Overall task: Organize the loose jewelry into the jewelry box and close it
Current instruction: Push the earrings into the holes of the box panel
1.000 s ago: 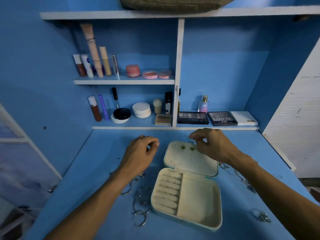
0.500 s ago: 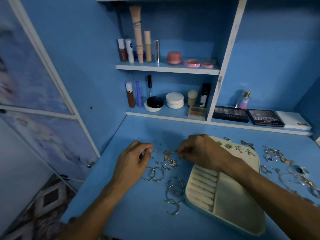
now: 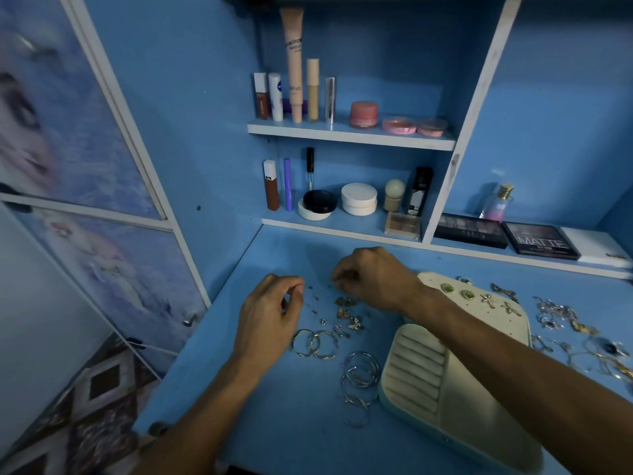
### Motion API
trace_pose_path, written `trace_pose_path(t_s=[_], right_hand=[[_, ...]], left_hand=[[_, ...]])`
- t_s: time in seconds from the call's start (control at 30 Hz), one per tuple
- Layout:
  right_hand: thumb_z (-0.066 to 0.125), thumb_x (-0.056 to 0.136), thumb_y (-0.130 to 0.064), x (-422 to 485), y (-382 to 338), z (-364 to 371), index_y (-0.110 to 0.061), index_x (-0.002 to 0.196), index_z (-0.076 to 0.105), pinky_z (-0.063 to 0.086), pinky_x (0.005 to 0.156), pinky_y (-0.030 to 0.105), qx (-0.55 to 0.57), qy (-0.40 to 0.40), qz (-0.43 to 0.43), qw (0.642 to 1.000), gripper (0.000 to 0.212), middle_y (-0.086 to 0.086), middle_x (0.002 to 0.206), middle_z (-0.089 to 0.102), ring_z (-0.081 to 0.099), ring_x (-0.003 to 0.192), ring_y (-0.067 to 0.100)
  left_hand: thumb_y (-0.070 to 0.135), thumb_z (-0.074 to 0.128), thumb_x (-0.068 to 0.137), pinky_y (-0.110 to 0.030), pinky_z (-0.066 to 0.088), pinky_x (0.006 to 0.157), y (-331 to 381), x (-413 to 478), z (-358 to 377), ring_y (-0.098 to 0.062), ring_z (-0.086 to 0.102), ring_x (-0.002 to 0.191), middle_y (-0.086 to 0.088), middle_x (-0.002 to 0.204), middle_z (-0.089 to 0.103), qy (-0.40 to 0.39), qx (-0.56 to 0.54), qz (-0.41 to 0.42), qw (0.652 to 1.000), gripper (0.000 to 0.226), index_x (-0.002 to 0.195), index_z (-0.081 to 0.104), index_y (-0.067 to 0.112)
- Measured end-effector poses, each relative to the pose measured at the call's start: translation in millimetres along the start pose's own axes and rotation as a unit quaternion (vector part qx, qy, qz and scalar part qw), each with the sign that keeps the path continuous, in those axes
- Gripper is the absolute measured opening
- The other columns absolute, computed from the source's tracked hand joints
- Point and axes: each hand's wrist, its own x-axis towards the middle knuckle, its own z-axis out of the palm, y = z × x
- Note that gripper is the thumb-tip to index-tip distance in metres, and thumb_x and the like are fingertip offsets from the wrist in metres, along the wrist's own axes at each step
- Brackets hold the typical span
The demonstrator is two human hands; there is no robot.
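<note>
The cream jewelry box (image 3: 455, 402) lies open on the blue desk, right of centre, with ring rolls in its base. Its lid (image 3: 513, 323) lies flat behind and holds two green studs and two butterfly earrings. My right hand (image 3: 373, 279) reaches across the lid to the left, fingertips pinched down among small loose earrings (image 3: 346, 313). My left hand (image 3: 270, 313) rests beside them with thumb and forefinger nearly touching. Whether either hand holds a piece is hidden. A gold hoop pair (image 3: 315, 344) and silver hoops (image 3: 359, 375) lie in front.
More loose jewelry (image 3: 565, 323) is heaped on the desk right of the lid. Cosmetics stand on two small shelves (image 3: 349, 137) behind, and eyeshadow palettes (image 3: 541, 240) line the back ledge. The desk's left edge drops off by a patterned cabinet door (image 3: 85, 166).
My right hand left the lid and crossed left to the small earrings. The view swung left, which brought the jewelry heap on the right into sight. My left hand stayed by the pile.
</note>
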Motion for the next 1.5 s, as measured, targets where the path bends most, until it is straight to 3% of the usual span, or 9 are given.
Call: trace_pose_path(t_s=[0.17, 0.57, 0.8, 0.9, 1.0, 1.1, 1.27, 1.37, 1.5], right_hand=[[0.067, 0.09, -0.024, 16, -3, 9, -0.023, 0.102, 0.077, 0.051, 0.088, 0.03, -0.038, -0.018, 0.024, 0.999, 0.016, -0.006, 0.105, 0.073, 0.064, 0.101, 0.016], [0.061, 0.092, -0.026, 21, -2, 15, -0.021, 0.095, 0.069, 0.047, 0.086, 0.037, -0.073, -0.048, 0.019, 0.996, 0.011, -0.002, 0.102, 0.07, 0.061, 0.097, 0.02], [0.056, 0.094, -0.028, 13, 11, 12, -0.017, 0.096, 0.069, 0.052, 0.087, 0.041, -0.006, -0.028, 0.029, 0.999, 0.017, -0.003, 0.098, 0.073, 0.064, 0.092, 0.021], [0.062, 0.092, -0.021, 9, 18, 4, -0.015, 0.093, 0.072, 0.055, 0.081, 0.034, 0.053, -0.012, 0.044, 0.998, 0.012, -0.003, 0.093, 0.074, 0.066, 0.085, 0.015], [0.068, 0.09, -0.015, 3, 20, -5, -0.015, 0.089, 0.073, 0.05, 0.067, 0.015, 0.149, -0.015, 0.065, 0.987, 0.006, -0.006, 0.084, 0.071, 0.062, 0.072, 0.001], [0.066, 0.091, -0.013, -3, 24, -9, -0.015, 0.09, 0.074, 0.049, 0.068, 0.014, 0.187, -0.003, 0.063, 0.98, 0.008, -0.008, 0.083, 0.071, 0.061, 0.07, -0.002], [0.062, 0.093, -0.007, -17, 28, -15, -0.021, 0.087, 0.072, 0.045, 0.068, 0.008, 0.158, 0.009, 0.037, 0.987, 0.018, -0.016, 0.078, 0.068, 0.061, 0.07, -0.005], [0.065, 0.092, -0.011, -25, 33, -18, -0.019, 0.09, 0.074, 0.044, 0.068, 0.005, 0.138, 0.016, 0.025, 0.99, 0.012, -0.02, 0.079, 0.066, 0.061, 0.072, -0.011], [0.073, 0.089, -0.018, -35, 36, -20, -0.024, 0.086, 0.071, 0.046, 0.067, 0.008, 0.135, 0.011, 0.025, 0.991, 0.007, -0.013, 0.082, 0.071, 0.063, 0.072, -0.006]], left_hand=[[0.012, 0.065, 0.095, -0.027, 0.054, 0.066, 0, 1, 0, -0.007, 0.061, 0.072, 0.007, 0.091, 0.065, -0.004, -0.003, -0.01, 1.0, 0.011, 0.101, 0.073, 0.018], [0.017, 0.065, 0.096, -0.029, 0.055, 0.066, -4, 1, 2, -0.008, 0.061, 0.072, 0.008, 0.09, 0.065, -0.018, -0.003, 0.003, 1.0, 0.01, 0.102, 0.073, 0.019], [0.021, 0.063, 0.097, -0.034, 0.057, 0.066, -1, 0, 2, -0.007, 0.061, 0.072, 0.008, 0.09, 0.064, -0.032, 0.007, 0.008, 0.999, 0.012, 0.104, 0.074, 0.02], [0.022, 0.063, 0.098, -0.035, 0.057, 0.066, -1, 0, 2, -0.008, 0.062, 0.073, 0.008, 0.091, 0.065, -0.039, 0.011, 0.01, 0.999, 0.013, 0.105, 0.073, 0.02], [0.02, 0.065, 0.097, -0.034, 0.057, 0.066, -1, 0, 1, -0.008, 0.062, 0.074, 0.007, 0.092, 0.066, -0.04, 0.009, 0.01, 0.999, 0.012, 0.105, 0.074, 0.019], [0.018, 0.066, 0.096, -0.032, 0.057, 0.067, 0, 1, 1, -0.009, 0.063, 0.075, 0.007, 0.091, 0.067, -0.045, 0.004, 0.01, 0.999, 0.012, 0.104, 0.075, 0.017], [0.019, 0.067, 0.095, -0.033, 0.057, 0.068, 6, 4, 0, -0.008, 0.062, 0.073, 0.009, 0.089, 0.065, -0.075, 0.008, 0.021, 0.997, 0.01, 0.102, 0.074, 0.021], [0.022, 0.069, 0.094, -0.032, 0.056, 0.071, 15, 7, -1, -0.007, 0.063, 0.078, 0.013, 0.089, 0.065, -0.123, -0.001, 0.042, 0.991, 0.009, 0.1, 0.074, 0.025], [0.031, 0.069, 0.094, -0.03, 0.055, 0.075, 27, 12, 3, -0.006, 0.062, 0.082, 0.015, 0.09, 0.065, -0.202, 0.0, 0.075, 0.977, 0.011, 0.102, 0.077, 0.029]])
